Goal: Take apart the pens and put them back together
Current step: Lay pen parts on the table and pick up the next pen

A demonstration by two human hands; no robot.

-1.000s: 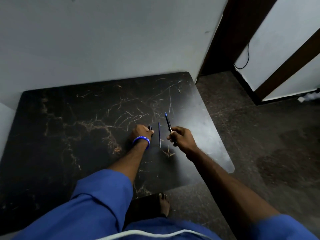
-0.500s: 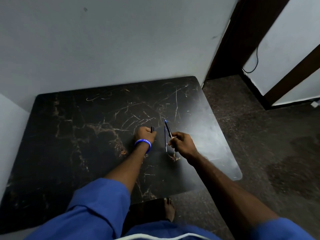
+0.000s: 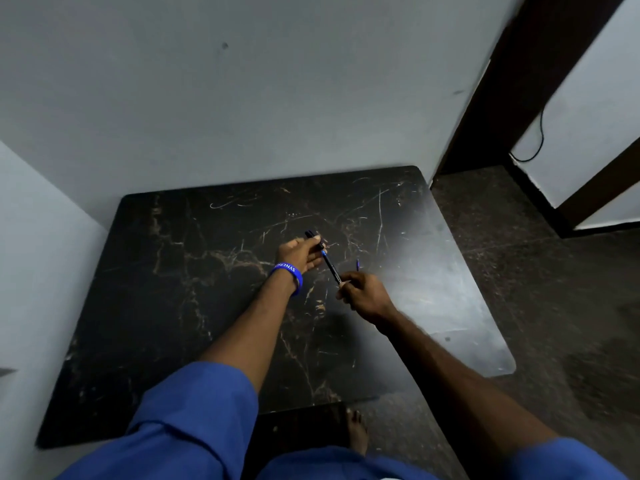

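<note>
A dark pen barrel (image 3: 331, 269) with a blue band near its top slants between my hands above the black marble table (image 3: 194, 292). My right hand (image 3: 365, 297) grips the barrel's lower end. A thin blue tip (image 3: 357, 264), seemingly the refill, pokes up behind its fingers. My left hand (image 3: 300, 255), with a blue wristband, is closed on a short black pen piece (image 3: 309, 234) that sticks out above the fingers. Its fingertips touch the barrel's upper end. How the parts meet is hidden by the fingers.
The table stands in a corner, against a grey wall (image 3: 242, 98) behind and another wall on the left. Its right edge borders dark floor (image 3: 554, 306) and a doorway with a brown frame (image 3: 491, 98). My bare foot (image 3: 356, 433) shows under the near edge.
The refill that lay on the table between my hands is gone from there. Both hands have lifted and come together, and the barrel now spans from my right hand to my left fingertips.
</note>
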